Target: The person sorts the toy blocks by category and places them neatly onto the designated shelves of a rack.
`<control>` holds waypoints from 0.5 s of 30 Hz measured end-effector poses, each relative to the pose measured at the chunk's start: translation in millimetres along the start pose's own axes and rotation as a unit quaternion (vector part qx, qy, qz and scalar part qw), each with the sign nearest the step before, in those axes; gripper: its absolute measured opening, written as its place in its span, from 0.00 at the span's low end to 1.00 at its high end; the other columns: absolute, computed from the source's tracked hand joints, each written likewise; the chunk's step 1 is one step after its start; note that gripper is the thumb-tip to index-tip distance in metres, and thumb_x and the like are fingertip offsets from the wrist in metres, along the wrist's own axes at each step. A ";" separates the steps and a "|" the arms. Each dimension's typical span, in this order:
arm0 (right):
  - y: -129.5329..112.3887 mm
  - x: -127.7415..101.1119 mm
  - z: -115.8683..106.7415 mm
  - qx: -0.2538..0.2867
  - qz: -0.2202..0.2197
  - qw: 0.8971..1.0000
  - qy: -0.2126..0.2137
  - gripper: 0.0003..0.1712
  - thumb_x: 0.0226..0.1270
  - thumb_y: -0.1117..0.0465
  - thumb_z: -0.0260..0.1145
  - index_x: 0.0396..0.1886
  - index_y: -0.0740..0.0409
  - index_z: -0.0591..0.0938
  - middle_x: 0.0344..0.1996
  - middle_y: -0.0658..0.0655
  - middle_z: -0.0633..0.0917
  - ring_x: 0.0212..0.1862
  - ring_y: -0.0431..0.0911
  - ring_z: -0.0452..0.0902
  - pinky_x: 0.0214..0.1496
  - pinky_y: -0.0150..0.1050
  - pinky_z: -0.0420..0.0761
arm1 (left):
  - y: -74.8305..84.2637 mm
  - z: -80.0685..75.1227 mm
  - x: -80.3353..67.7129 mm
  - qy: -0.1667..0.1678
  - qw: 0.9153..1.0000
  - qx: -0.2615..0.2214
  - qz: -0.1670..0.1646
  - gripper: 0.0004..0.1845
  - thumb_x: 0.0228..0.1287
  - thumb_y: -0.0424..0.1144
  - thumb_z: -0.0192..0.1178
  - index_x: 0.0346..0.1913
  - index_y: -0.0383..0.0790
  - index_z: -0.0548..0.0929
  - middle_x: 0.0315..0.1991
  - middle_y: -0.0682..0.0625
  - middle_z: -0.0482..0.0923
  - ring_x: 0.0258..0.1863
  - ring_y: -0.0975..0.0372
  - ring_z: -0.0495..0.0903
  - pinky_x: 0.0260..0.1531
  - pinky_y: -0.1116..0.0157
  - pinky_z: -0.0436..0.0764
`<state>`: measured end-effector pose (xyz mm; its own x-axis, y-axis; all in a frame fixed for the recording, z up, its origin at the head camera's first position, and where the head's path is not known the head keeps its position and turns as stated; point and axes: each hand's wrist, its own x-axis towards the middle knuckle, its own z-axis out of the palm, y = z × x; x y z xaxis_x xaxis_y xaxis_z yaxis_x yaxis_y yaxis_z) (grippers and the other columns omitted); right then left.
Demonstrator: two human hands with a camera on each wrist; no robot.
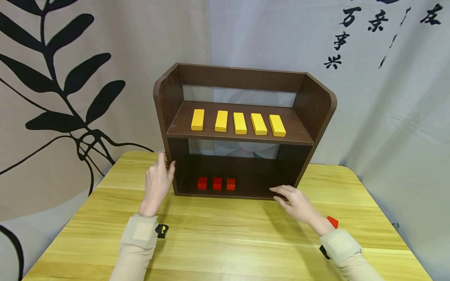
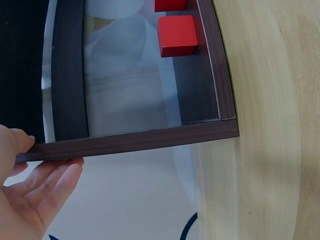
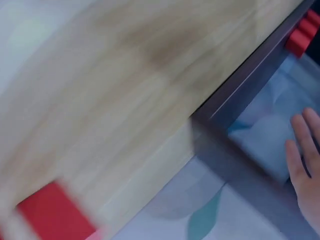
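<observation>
A dark brown two-tier wooden shelf [image 1: 242, 138] stands on the table. Its left side panel [image 2: 145, 141] is gripped by my left hand [image 1: 156, 185], thumb on one face and fingers on the other. My right hand [image 1: 295, 203] is at the lower right front corner of the shelf, its fingers extended at the opening of the bottom tier; nothing is held in it. Three red cubes [image 1: 217, 184] sit in a row on the bottom tier, left of the middle. Several yellow blocks [image 1: 240, 123] lie spaced in a row on the upper tier.
Under the shelf is a light wooden table [image 1: 218, 238]. Another red block [image 1: 333, 222] rests on it near my right wrist, partly hidden. Behind hang pale curtains [image 1: 263, 35], with a black plant print at left and black characters at right.
</observation>
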<state>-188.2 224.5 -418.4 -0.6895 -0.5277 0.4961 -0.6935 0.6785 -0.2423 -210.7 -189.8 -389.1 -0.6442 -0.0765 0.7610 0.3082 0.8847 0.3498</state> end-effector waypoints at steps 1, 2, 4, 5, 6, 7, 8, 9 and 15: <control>4.4 -5.3 -5.4 0.009 0.014 1.000 -0.008 0.16 0.59 0.67 0.68 0.48 0.60 0.83 0.43 0.56 0.87 0.45 0.49 0.84 0.42 0.43 0.83 | 0.0 0.0 0.0 0.000 1.000 0.000 0.001 0.13 0.63 0.32 0.61 0.42 0.28 0.69 0.16 0.38 0.71 0.13 0.45 0.74 0.09 0.55 0.69; 9.1 -10.7 -10.2 0.015 0.024 0.999 -0.015 0.15 0.60 0.67 0.67 0.48 0.61 0.83 0.44 0.56 0.87 0.45 0.50 0.84 0.43 0.44 0.83 | 0.0 0.0 0.1 0.000 1.000 0.000 0.002 0.13 0.63 0.32 0.61 0.42 0.28 0.69 0.16 0.38 0.71 0.12 0.45 0.74 0.09 0.56 0.68; 18.6 -21.6 -19.3 0.021 0.045 0.998 -0.025 0.15 0.60 0.67 0.67 0.48 0.60 0.83 0.44 0.56 0.87 0.46 0.50 0.84 0.44 0.46 0.82 | 0.1 0.1 0.1 -0.001 1.000 0.000 0.003 0.13 0.63 0.33 0.60 0.42 0.29 0.69 0.15 0.39 0.71 0.11 0.46 0.73 0.09 0.57 0.68; 23.3 -27.1 -23.7 0.020 0.052 0.998 -0.030 0.15 0.60 0.67 0.67 0.48 0.60 0.83 0.44 0.55 0.87 0.46 0.51 0.84 0.46 0.47 0.82 | 0.1 0.1 0.2 -0.002 1.000 0.000 0.003 0.13 0.63 0.33 0.60 0.42 0.29 0.69 0.15 0.39 0.71 0.11 0.47 0.73 0.09 0.58 0.67; 28.1 -32.8 -27.6 0.018 0.058 0.998 -0.034 0.14 0.60 0.67 0.67 0.47 0.60 0.84 0.44 0.55 0.87 0.46 0.50 0.84 0.46 0.47 0.82 | 0.1 0.1 0.2 -0.003 1.000 0.000 0.004 0.13 0.63 0.33 0.60 0.43 0.29 0.69 0.15 0.39 0.71 0.10 0.48 0.72 0.09 0.59 0.67; 32.8 -38.2 -31.4 0.015 0.061 0.997 -0.038 0.14 0.59 0.67 0.67 0.47 0.59 0.84 0.43 0.55 0.87 0.46 0.50 0.84 0.46 0.47 0.82 | 0.1 0.1 0.2 -0.005 1.000 0.001 0.004 0.13 0.63 0.33 0.60 0.43 0.29 0.69 0.15 0.39 0.70 0.10 0.48 0.72 0.09 0.59 0.66; 37.0 -43.5 -35.2 0.014 0.064 0.997 -0.045 0.14 0.59 0.67 0.67 0.46 0.60 0.84 0.43 0.55 0.88 0.46 0.50 0.84 0.47 0.47 0.82 | 0.2 0.0 0.2 -0.006 1.000 0.001 0.003 0.13 0.63 0.33 0.60 0.43 0.29 0.69 0.15 0.40 0.70 0.10 0.48 0.72 0.08 0.59 0.66; 41.0 -49.0 -38.9 0.013 0.071 0.996 -0.054 0.13 0.60 0.66 0.67 0.46 0.59 0.84 0.42 0.54 0.88 0.46 0.50 0.83 0.47 0.46 0.82 | 0.4 -0.2 0.2 -0.007 1.000 0.001 0.003 0.13 0.64 0.33 0.60 0.43 0.29 0.69 0.15 0.40 0.70 0.10 0.49 0.72 0.08 0.60 0.65; 60.0 -78.0 -57.3 0.022 0.119 0.986 -0.113 0.14 0.61 0.60 0.68 0.46 0.58 0.84 0.44 0.52 0.87 0.47 0.50 0.82 0.47 0.42 0.81 | 0.9 -1.8 0.0 -0.016 1.000 0.001 0.000 0.13 0.64 0.33 0.59 0.45 0.29 0.68 0.14 0.40 0.70 0.09 0.52 0.70 0.08 0.64 0.62</control>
<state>-164.0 335.6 -423.9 -0.8590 -0.4602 0.2243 -0.5119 0.7764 -0.3676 -209.1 -189.9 -387.8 -0.6659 -0.0620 0.7434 0.3072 0.8853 0.3490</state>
